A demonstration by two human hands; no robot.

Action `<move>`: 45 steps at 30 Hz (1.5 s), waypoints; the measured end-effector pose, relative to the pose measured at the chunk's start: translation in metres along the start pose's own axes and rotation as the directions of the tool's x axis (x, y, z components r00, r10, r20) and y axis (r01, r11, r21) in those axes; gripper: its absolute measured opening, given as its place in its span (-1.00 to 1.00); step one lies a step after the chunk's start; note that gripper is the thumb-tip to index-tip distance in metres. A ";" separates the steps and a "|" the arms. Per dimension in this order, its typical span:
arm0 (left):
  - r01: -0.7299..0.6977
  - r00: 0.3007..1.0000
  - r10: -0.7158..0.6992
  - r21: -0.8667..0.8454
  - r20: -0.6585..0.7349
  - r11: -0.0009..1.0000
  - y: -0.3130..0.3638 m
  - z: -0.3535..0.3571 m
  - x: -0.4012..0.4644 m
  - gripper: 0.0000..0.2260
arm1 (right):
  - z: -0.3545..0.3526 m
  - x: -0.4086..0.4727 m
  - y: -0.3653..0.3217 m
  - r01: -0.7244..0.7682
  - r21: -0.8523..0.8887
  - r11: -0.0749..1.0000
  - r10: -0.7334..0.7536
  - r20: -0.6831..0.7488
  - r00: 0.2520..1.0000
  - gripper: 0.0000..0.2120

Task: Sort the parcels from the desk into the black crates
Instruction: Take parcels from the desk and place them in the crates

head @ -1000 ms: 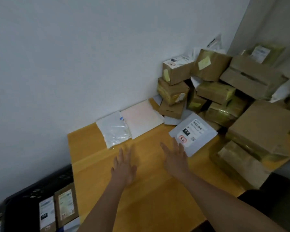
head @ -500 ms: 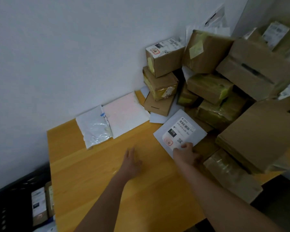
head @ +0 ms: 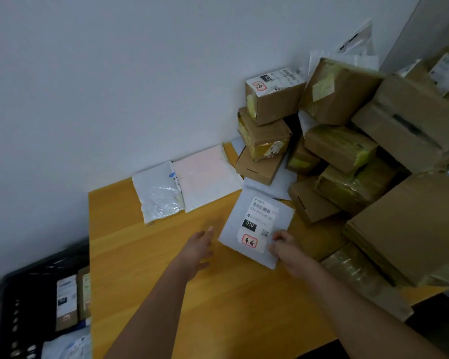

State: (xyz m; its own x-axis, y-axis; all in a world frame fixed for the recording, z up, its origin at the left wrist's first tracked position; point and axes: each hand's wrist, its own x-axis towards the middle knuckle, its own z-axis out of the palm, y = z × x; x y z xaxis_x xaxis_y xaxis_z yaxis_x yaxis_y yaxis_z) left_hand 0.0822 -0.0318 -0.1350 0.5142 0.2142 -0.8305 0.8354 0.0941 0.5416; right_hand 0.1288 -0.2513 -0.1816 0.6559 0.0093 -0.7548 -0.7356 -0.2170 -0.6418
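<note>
On the floor at the left stands a black crate (head: 29, 288), already holding a few parcels, close enough to the desk (head: 145, 255) for an easy drop. The left hand (head: 196, 248) hovers over the wood with fingers spread, holding nothing, probably ready to help. The right hand (head: 285, 246) pinches the near corner of the white mailer (head: 257, 218), label up, perhaps so the "010" can be read. Cardboard boxes (head: 347, 151) are piled at the right.

Bare desk (head: 145, 268) from six to nine o'clock offers passage; stacked cardboard boxes (head: 373, 177) block twelve through four o'clock.
</note>
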 end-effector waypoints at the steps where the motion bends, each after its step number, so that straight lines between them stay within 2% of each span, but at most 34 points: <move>1: -0.002 1.000 0.002 -0.016 0.018 1.000 0.000 -0.001 -0.002 -0.52 | 0.002 -0.002 0.000 0.030 -0.075 0.997 -0.026 0.059 0.998 -0.74; 4: -0.039 0.997 0.045 -0.084 0.064 0.996 -0.004 -0.003 -0.008 -0.67 | 0.015 -0.006 -0.002 0.123 -0.231 0.965 -0.072 0.216 0.974 -0.71; 7: -0.126 0.992 0.126 -0.192 -0.013 0.973 -0.010 -0.011 -0.011 -0.74 | 0.027 -0.007 -0.010 0.227 -0.302 0.926 -0.143 0.276 0.950 -0.70; 10: -0.167 0.986 0.148 -0.316 -0.083 0.934 -0.015 -0.026 -0.018 -0.79 | 0.038 -0.006 -0.017 0.247 -0.221 0.943 -0.197 0.229 0.953 -0.69; 12: -0.161 0.987 0.142 -0.381 -0.078 0.911 -0.020 -0.038 -0.022 -0.74 | 0.046 -0.010 -0.020 0.227 -0.147 0.963 -0.197 0.197 0.961 -0.70; 15: -0.178 0.984 0.159 -0.429 -0.080 0.885 -0.032 -0.057 -0.028 -0.68 | 0.059 -0.019 -0.021 0.183 -0.050 0.982 -0.167 0.227 0.959 -0.72; 21: -0.226 0.974 0.177 -0.513 -0.143 0.828 -0.055 -0.095 -0.045 -0.75 | 0.092 -0.045 -0.019 0.200 -0.051 0.978 -0.181 0.254 0.950 -0.72; 27: -0.242 0.966 0.158 -0.499 -0.204 0.832 -0.095 -0.152 -0.060 -0.84 | 0.144 -0.075 -0.003 0.234 -0.112 0.966 -0.195 0.277 0.941 -0.73; 33: -0.264 0.936 0.100 -0.487 -0.337 0.833 -0.161 -0.241 -0.083 -0.87 | 0.252 -0.126 0.025 0.228 -0.080 0.970 -0.187 0.350 0.918 -0.80; 37: -0.219 0.896 -0.007 -0.457 -0.444 0.862 -0.222 -0.317 -0.092 -0.84 | 0.340 -0.160 0.047 0.333 -0.238 0.912 -0.197 0.459 0.866 -0.75; 41: -0.130 0.845 -0.103 -0.388 -0.526 0.912 -0.280 -0.381 -0.098 -0.92 | 0.414 -0.187 0.073 0.384 -0.442 0.811 -0.054 0.596 0.801 -0.66; 44: -0.071 0.830 -0.174 -0.409 -0.531 0.910 -0.313 -0.411 -0.093 -0.91 | 0.455 -0.193 0.104 0.404 -0.569 0.716 0.053 0.622 0.781 -0.91; 45: -0.047 0.828 -0.191 -0.405 -0.526 0.913 -0.323 -0.418 -0.087 -0.88 | 0.465 -0.194 0.114 0.413 -0.609 0.677 0.066 0.610 0.790 -0.90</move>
State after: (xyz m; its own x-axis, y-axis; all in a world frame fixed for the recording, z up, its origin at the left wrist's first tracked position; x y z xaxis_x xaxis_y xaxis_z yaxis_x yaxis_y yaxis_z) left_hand -0.3138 0.3253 -0.1836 0.1641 0.6713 -0.7228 0.6597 0.4701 0.5864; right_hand -0.1616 0.1756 -0.1711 0.3656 0.5883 -0.7213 -0.1234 -0.7375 -0.6640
